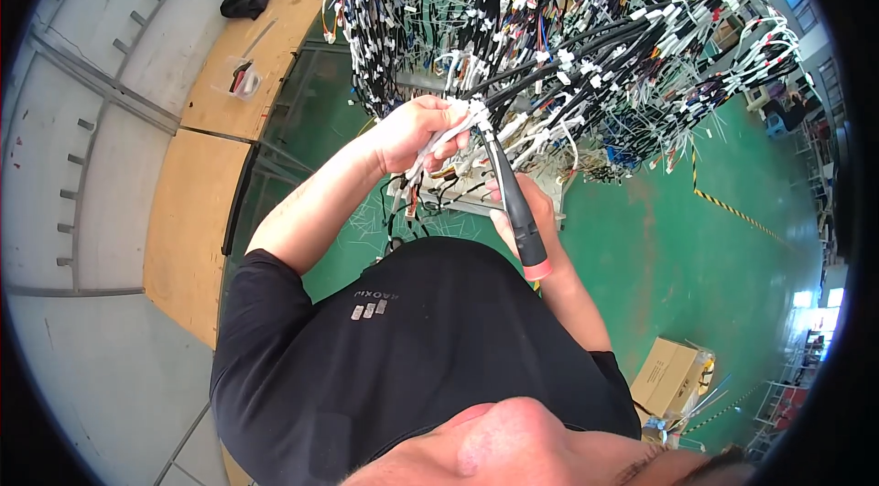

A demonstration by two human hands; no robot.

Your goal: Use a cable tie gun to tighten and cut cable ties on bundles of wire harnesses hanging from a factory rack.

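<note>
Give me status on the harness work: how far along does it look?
Done: most of the hanging wire bundles already carry white ties and connectors. In hand: the left hand grips a white-tied bunch, and the right hand holds black-handled cutters with the tip at that bunch. Left: can't count untrimmed ties; loose white offcuts lie on the green floor.

Lying on the green floor (659,239) at lower right, a brown cardboard box (668,378) with flaps open; sitting on the wooden table (192,211) at upper left, a small clear plastic container (240,78); clinging along the hanging wire bundles (586,37), many small white tag labels (560,55).
</note>
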